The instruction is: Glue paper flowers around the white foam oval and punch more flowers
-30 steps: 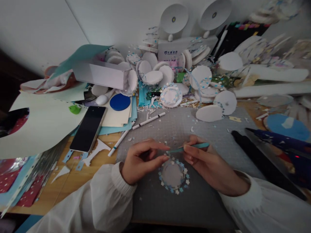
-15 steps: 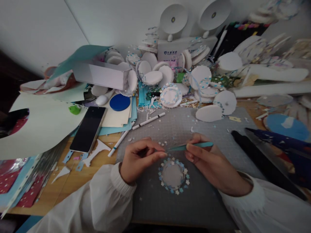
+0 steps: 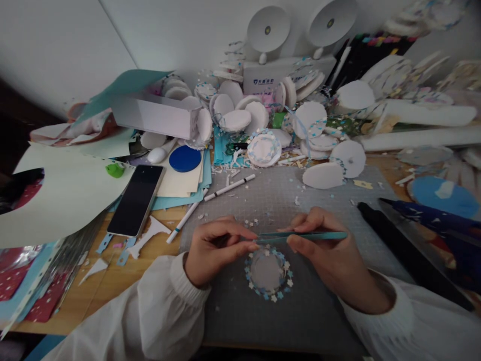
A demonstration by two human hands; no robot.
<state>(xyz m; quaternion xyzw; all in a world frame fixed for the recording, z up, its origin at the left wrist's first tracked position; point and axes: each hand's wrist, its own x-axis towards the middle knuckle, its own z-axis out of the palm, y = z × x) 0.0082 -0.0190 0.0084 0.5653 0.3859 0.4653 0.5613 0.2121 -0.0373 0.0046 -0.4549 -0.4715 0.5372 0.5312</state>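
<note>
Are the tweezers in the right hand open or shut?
Open: in the right hand, the two arms of the tweezers stand apart, with a gap between them toward the left hand.

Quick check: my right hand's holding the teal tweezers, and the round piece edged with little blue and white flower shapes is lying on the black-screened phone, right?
Not quite. The round piece edged with little blue and white flower shapes lies on the grey gridded cutting mat, as the head view shows. Your right hand does hold the teal tweezers.
</note>
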